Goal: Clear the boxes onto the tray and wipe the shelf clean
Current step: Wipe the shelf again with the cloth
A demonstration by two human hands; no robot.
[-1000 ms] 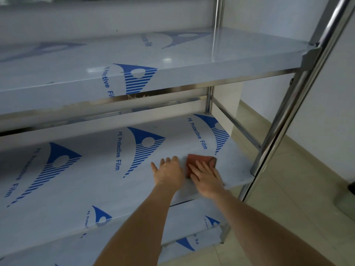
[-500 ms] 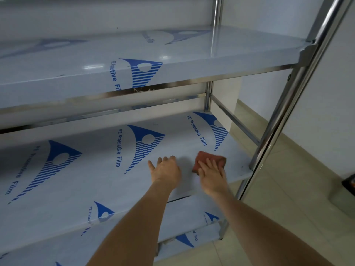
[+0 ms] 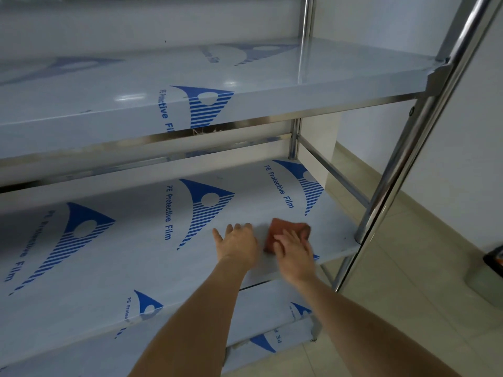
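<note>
A reddish-brown cloth lies flat on the middle shelf, near its right front corner. The right hand presses down on the cloth with straight fingers; it looks a bit blurry. The left hand rests flat on the shelf just beside the cloth, fingers spread. The shelf wears blue and white film. A shiny metal post stands to the right of the hands. Another shelf sits above them.

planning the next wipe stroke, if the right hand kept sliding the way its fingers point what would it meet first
Nothing close: the right hand, on the reddish-brown cloth, faces bare film-covered shelf, probably until the shelf's back edge.
</note>
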